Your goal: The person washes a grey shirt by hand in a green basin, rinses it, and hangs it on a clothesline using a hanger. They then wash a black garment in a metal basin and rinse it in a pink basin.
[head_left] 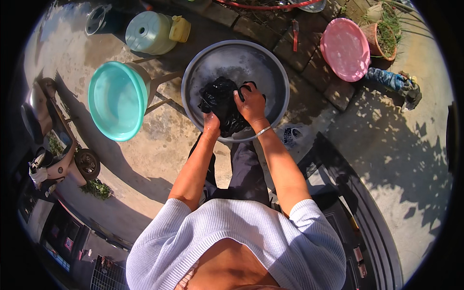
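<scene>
Pink basin [323, 48] at upper right, beside a terracotta pot [369, 38] with green growth. Small red object [295, 36], kind unclear, on the brick paving [319, 72]. Scooter [55, 145] stands at far left. Wooden legs [168, 76] jut into the gap between the turquoise basin [91, 99] and the grey basin [285, 89]. Upper left: pale round barrel [147, 34], yellow jug [180, 29] just beside it. Turquoise basin's contents hard to tell. Grey basin holds cloudy, sudsy water; black cloth [220, 99] bunched toward its near side. Right hand [251, 104]: grip closed around a gathered fold. Left hand [211, 124] touches the cloth's lower edge, fingers hidden; cannot tell its grip.
</scene>
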Motion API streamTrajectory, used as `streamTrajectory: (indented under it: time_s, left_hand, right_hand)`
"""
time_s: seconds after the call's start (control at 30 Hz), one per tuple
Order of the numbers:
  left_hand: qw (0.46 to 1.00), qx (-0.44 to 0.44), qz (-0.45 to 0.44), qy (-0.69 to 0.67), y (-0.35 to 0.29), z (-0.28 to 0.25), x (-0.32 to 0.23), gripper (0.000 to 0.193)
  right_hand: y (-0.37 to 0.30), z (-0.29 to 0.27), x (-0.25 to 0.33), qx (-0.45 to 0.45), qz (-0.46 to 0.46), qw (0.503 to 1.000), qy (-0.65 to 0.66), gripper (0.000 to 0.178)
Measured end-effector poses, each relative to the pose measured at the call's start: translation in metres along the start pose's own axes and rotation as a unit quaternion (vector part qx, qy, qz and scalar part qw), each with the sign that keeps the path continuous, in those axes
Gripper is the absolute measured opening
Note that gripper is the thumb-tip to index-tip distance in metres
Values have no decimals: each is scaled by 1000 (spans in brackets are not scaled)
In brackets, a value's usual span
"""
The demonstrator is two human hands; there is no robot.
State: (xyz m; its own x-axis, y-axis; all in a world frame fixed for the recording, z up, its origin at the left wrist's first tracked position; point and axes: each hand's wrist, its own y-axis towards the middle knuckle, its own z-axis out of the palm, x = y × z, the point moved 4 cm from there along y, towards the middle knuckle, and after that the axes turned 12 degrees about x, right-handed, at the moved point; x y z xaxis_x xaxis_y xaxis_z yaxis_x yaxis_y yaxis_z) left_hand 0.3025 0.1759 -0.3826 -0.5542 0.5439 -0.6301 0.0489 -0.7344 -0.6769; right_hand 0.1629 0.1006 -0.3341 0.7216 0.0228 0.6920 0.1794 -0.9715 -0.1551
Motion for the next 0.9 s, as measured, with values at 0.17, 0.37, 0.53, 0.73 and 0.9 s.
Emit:
streamTrajectory:
  time_s: [0.17,0.37,0.53,0.73,0.9]
  left_hand:
    - [937,40,-36,345,-15,-29,-27,44]
    - [828,116,123,534,-23,-13,-26,71]
    - [889,-45,59,451,-24,-35,-4,69]
    - [972,-21,-194,-133,13,11,24,73]
    - [931,134,-150,-305,72,-3,57,70]
  right_hand:
    - [-12,-17,-43,179,155,958,-160,28]
    - [15,5,12,215,108,953,-184,80]
    - [23,77,-67,285,93,937,-181,78]
    - [25,77,-72,176,180,959,130,39]
    - [-4,48,-6,58,47,990,124,36]
